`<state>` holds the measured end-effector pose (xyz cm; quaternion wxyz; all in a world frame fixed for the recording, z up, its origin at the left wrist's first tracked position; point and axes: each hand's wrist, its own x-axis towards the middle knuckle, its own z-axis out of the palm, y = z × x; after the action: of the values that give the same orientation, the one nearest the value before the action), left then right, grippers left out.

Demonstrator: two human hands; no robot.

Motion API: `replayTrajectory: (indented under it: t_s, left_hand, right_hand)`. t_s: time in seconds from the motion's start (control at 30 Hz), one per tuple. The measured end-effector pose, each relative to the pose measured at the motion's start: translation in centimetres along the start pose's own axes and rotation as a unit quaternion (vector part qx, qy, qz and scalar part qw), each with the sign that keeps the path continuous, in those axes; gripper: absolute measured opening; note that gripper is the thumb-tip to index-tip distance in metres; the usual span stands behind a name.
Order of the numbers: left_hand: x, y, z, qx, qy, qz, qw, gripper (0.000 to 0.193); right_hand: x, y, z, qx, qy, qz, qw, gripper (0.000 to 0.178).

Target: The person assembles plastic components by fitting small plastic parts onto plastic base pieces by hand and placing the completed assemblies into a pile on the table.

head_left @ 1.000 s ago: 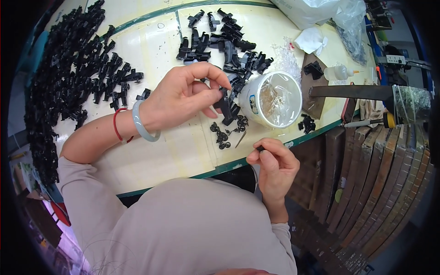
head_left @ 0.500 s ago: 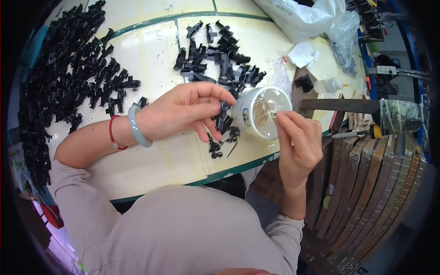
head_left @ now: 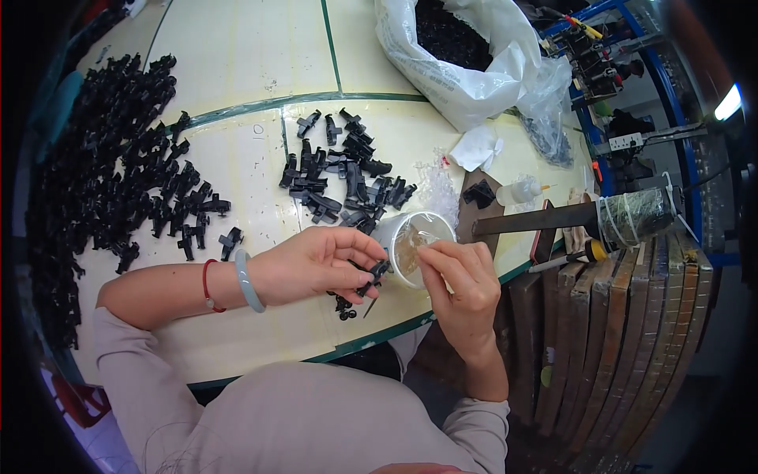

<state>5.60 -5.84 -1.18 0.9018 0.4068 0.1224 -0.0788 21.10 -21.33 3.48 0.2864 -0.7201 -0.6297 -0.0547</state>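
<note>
My left hand (head_left: 320,267), with a pale bangle and a red cord at its wrist, is closed on a small black plastic part (head_left: 377,273) between thumb and fingers. Just right of it, my right hand (head_left: 466,296) is pinched at the near right side of a white tub (head_left: 385,231). What those fingertips hold, if anything, is too small to make out. The tub is tilted, and clear film and small brownish contents show inside. Below my left fingers lie some tiny black pieces (head_left: 345,308) and a thin metal pin (head_left: 369,309).
A loose group of black parts (head_left: 347,170) lies beyond the tub, and a large heap (head_left: 103,182) covers the left. At the back stands an open white sack (head_left: 474,87). A wrapped metal bar (head_left: 537,221) reaches in from the right, above stacked brown boards (head_left: 616,332).
The whole view has shifted, so the table sits lower and further left. My right hand has come closer to my left hand, and the black part in my left fingers now shows plainly.
</note>
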Motion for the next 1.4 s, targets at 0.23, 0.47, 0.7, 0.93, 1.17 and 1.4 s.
replayTrajectory:
  t_s: [0.23, 0.47, 0.7, 0.93, 1.17, 1.4]
  left_hand:
    - [0.4, -0.2, 0.1, -0.009, 0.022, 0.006, 1.000, 0.030]
    - [0.0, 0.3, 0.3, 0.041, 0.048, -0.012, 0.998, 0.026]
    - [-1.0, 0.2, 0.7, 0.013, 0.044, 0.000, 0.999, 0.022]
    - [-1.5, 0.0, 2.0, -0.047, 0.040, 0.021, 0.998, 0.022]
    - [-1.5, -1.0, 2.0, -0.043, 0.022, 0.051, 0.998, 0.022]
    - [-1.5, -1.2, 1.9, -0.036, 0.016, 0.054, 0.998, 0.022]
  right_hand:
    - [0.2, -0.1, 0.1, -0.004, 0.004, -0.010, 1.000, 0.023]
    - [0.0, -0.1, 0.1, 0.010, -0.001, 0.009, 1.000, 0.021]
    - [-0.9, -1.8, -1.8, 0.443, 0.041, 0.348, 0.825, 0.013]
    - [-1.6, -3.2, -1.4, 0.510, 0.019, 0.391, 0.766, 0.014]
    - [-1.8, -3.9, -0.9, 0.492, 0.014, 0.395, 0.776, 0.012]
    - [-1.6, -4.4, -0.6, 0.491, -0.001, 0.381, 0.784, 0.010]
